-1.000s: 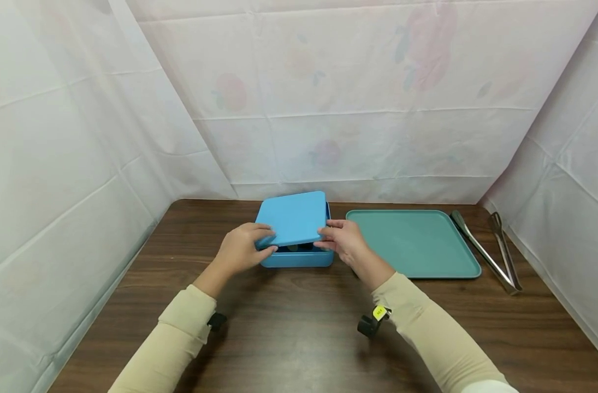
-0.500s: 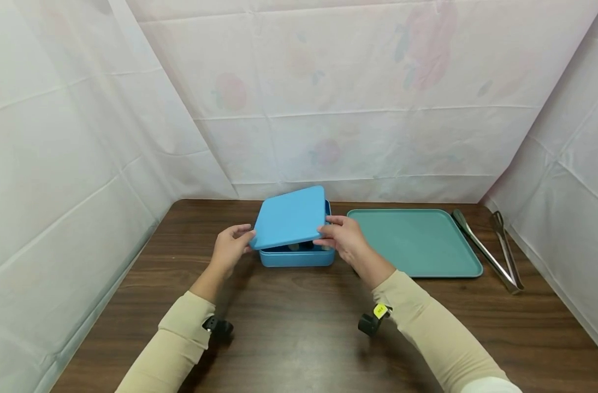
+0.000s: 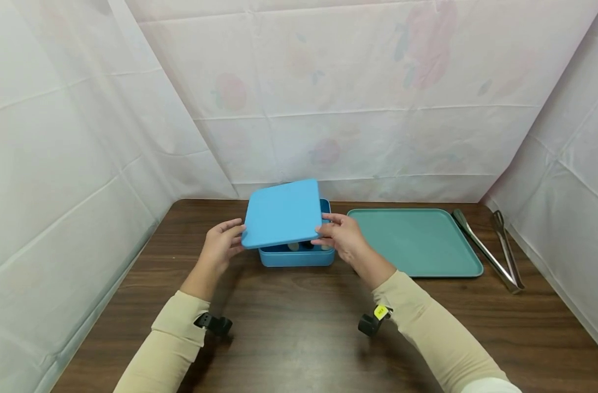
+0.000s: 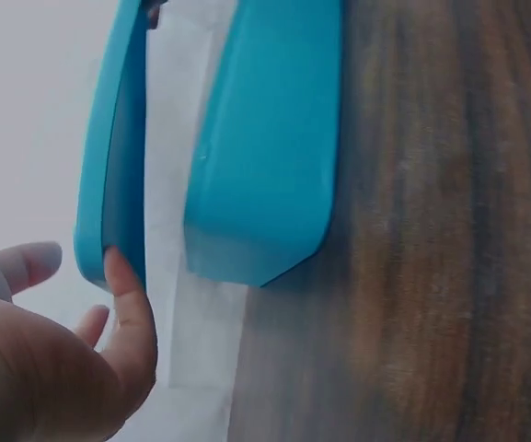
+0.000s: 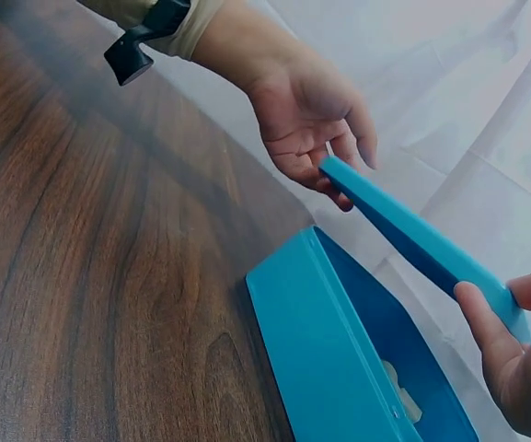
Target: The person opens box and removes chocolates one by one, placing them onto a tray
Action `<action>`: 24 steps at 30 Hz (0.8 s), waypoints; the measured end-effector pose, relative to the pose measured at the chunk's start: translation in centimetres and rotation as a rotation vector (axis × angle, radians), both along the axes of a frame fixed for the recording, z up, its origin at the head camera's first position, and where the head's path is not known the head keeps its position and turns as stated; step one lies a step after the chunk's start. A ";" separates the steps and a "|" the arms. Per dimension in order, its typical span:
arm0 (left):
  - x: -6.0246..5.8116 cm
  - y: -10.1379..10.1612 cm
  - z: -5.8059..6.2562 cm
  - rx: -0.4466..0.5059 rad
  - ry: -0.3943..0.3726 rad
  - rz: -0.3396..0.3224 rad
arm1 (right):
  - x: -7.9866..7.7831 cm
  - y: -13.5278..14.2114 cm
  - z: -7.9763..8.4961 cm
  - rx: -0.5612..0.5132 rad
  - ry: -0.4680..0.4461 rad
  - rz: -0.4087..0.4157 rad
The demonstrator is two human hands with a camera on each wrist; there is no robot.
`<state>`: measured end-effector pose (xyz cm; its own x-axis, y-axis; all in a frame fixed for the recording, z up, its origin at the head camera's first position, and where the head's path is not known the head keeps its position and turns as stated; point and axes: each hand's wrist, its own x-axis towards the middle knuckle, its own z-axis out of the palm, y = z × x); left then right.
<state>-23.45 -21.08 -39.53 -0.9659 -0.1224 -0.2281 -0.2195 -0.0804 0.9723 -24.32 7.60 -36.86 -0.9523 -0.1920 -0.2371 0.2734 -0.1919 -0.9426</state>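
A light-blue lid [image 3: 283,214] hangs tilted above a blue rectangular box [image 3: 296,259], with a gap at the box's front. My left hand [image 3: 217,245] holds the lid's left edge, its fingers reaching beneath in the left wrist view. At the right edge, my right hand [image 3: 344,238] pinches the lid between thumb and fingers, as the right wrist view shows. Inside the box, a pale piece [image 5: 403,391] is visible, beside something dark [image 3: 307,245]; the lid hides most of the contents.
Right of the box lies a teal tray [image 3: 412,240]. Metal tongs [image 3: 495,256] rest beyond it near the right curtain. White curtains [image 3: 328,98] surround the back and sides of the dark wooden table [image 3: 299,327].
The lid has risen and shifted left, uncovering more of the box. My left hand has moved left from on top of the lid's corner to its left edge. The right hand has barely moved.
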 end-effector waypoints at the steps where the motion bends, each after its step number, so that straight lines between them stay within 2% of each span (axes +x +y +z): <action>1: 0.0 -0.2 0.1 0.017 -0.012 -0.014 | 0.1 0.0 0.0 0.003 -0.001 0.007; 5: 0.2 -0.8 0.5 0.095 -0.058 -0.065 | 0.3 0.0 0.1 0.002 0.012 0.042; 8: 0.3 -1.0 0.5 0.154 -0.056 -0.116 | 0.5 0.0 0.0 0.000 0.021 0.051; 13: 0.6 -1.3 0.1 0.264 0.030 -0.196 | 0.6 0.3 -0.2 -0.005 0.032 0.061; 17: 1.0 -1.3 0.0 0.371 0.117 -0.231 | 0.9 0.7 -0.5 -0.012 0.045 0.073; 20: 1.2 -1.2 0.0 0.444 0.166 -0.236 | 1.1 0.8 -0.7 -0.002 0.042 0.082; 24: 1.4 -1.2 0.0 0.496 0.198 -0.219 | 1.4 1.0 -1.1 0.035 0.043 0.105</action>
